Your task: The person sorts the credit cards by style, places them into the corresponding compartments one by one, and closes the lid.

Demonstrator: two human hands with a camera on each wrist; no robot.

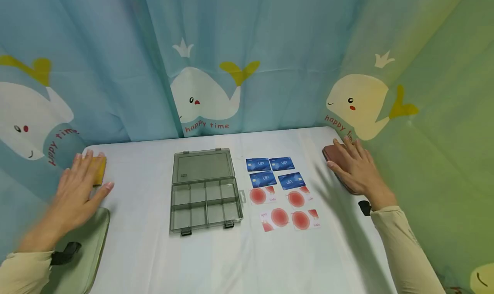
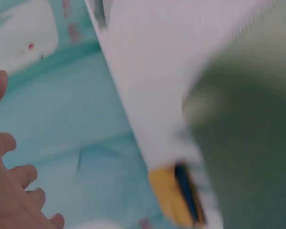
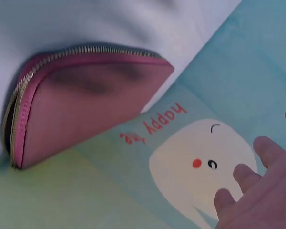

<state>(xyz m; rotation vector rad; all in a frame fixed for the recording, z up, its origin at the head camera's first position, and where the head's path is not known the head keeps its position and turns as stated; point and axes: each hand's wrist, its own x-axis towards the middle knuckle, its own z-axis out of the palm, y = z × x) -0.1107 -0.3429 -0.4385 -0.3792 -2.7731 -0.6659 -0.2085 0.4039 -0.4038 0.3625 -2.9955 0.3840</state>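
My left hand [image 1: 79, 193] hovers with fingers spread at the left side of the table, over a yellow item [image 1: 100, 171] and beside a green pouch [image 1: 101, 229]. In the left wrist view, the yellow item [image 2: 169, 193] shows a dark stripe along one side, apart from the fingers. At the right edge, my right hand [image 1: 356, 169] is spread above a dark pink zippered wallet [image 1: 335, 156]. The right wrist view shows that wallet [image 3: 95, 105] with its zipper partly open at one end, and the hand [image 3: 267, 186] holds nothing.
A grey translucent compartment box [image 1: 206, 195] lies with its lid opened back at mid-table. Right of it are several blue VIP cards [image 1: 263, 179] and several white cards with red circles [image 1: 279, 217]. A whale-print curtain [image 1: 285, 49] borders the table's back and sides.
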